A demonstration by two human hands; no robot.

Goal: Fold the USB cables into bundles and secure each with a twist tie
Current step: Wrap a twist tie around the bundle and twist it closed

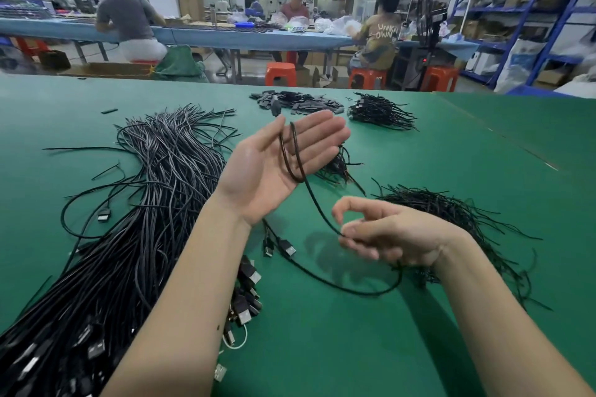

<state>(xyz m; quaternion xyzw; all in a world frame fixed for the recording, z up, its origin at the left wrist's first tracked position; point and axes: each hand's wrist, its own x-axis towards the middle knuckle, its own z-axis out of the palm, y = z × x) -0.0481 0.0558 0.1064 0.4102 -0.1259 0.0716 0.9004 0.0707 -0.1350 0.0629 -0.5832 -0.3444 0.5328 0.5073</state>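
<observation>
left hand (274,167): mid-frame, palm up, fingers (317,134) spread flat and apart; I see a cable loop draped across the palm, not clamped.
right hand (390,235): lower right of centre, fingers curled together, pinching the same cable between thumb and fingertips.
USB cable (317,206): black, loops over the left palm, runs down to the right hand, then sags in a curve onto the desk below; one end sticks up past the left fingertips.
desk (322,348): green mat, fills the lower frame.
loose cable pile (151,190): big black heap at left of frame, plug ends bunched toward lower left and under the left forearm.
twist ties (451,213): thin black strands heaped at right, behind and under the right wrist; I can't tell them apart one by one.
small bundles (379,111): dark cluster at upper centre-right of the desk, well apart from both hands.
flat black pieces (296,101): scattered just left of those bundles; what they are I can't tell.
</observation>
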